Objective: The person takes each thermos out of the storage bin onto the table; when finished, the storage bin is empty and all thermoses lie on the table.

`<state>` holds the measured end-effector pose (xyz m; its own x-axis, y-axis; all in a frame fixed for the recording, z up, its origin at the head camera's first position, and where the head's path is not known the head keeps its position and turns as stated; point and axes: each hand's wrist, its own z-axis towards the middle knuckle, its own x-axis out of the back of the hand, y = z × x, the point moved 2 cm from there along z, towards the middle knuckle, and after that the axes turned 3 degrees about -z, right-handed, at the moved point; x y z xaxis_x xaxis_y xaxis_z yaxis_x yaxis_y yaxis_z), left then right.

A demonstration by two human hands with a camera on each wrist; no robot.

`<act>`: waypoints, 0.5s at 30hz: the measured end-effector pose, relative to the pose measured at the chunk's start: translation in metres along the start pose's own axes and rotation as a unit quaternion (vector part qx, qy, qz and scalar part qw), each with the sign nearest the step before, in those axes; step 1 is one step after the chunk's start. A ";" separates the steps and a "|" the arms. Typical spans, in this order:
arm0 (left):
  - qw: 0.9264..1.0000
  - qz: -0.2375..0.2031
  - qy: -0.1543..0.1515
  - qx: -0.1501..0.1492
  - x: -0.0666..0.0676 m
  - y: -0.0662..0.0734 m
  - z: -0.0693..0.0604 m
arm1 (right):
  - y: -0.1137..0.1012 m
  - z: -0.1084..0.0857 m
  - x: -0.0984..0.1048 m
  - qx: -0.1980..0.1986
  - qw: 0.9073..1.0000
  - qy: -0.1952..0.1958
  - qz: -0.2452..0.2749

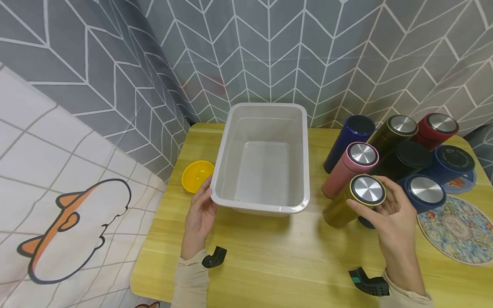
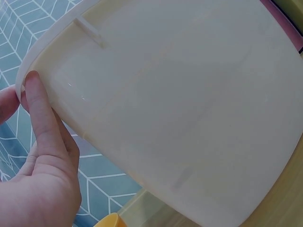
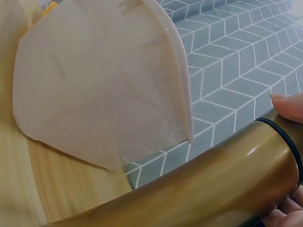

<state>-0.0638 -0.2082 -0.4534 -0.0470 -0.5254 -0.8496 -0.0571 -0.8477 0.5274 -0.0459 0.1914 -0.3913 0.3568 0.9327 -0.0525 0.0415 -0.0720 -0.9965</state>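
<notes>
A deep light-grey plastic basin [image 1: 265, 208] stands on the wooden table. At its front left corner my left hand [image 1: 200, 218] pinches the rim, with thumb and fingers on either side of it in the left wrist view [image 2: 47, 156]. To the right, my right hand [image 1: 396, 220] grips a gold thermos flask [image 1: 339, 211] around its steel-topped lid. The right wrist view shows the flask's body [image 3: 203, 179] slanting across the bottom; its base is out of frame there. Whether the flask touches the table I cannot tell. Directly behind it is a pink thermos [image 1: 344, 171].
Several more thermoses crowd the right side, among them a purple-blue one [image 1: 346, 139], a red one [image 1: 433, 130] and a blue one [image 1: 423, 194]. A yellow bowl [image 1: 194, 177] sits left of the basin. A round patterned mat [image 1: 458, 229] lies at the right.
</notes>
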 end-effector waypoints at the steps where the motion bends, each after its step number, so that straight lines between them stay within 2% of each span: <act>1: 1.000 0.000 -0.001 0.000 0.000 0.000 0.000 | 0.000 0.000 0.000 -0.001 1.000 0.002 0.001; 11: 1.000 -0.002 -0.004 0.004 0.001 0.001 0.001 | -0.001 -0.005 -0.001 0.025 1.000 -0.003 0.007; 13: 1.000 0.006 0.005 0.006 0.001 0.002 -0.001 | -0.003 -0.007 -0.001 0.058 0.998 -0.013 -0.016; 15: 1.000 0.023 0.020 0.005 0.002 0.004 -0.002 | -0.008 -0.011 -0.001 0.109 0.992 -0.020 -0.065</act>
<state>-0.0620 -0.2126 -0.4536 -0.0092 -0.5658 -0.8245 -0.0653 -0.8224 0.5651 -0.0366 0.1870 -0.3822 0.3237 0.9429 0.0786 -0.1203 0.1234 -0.9850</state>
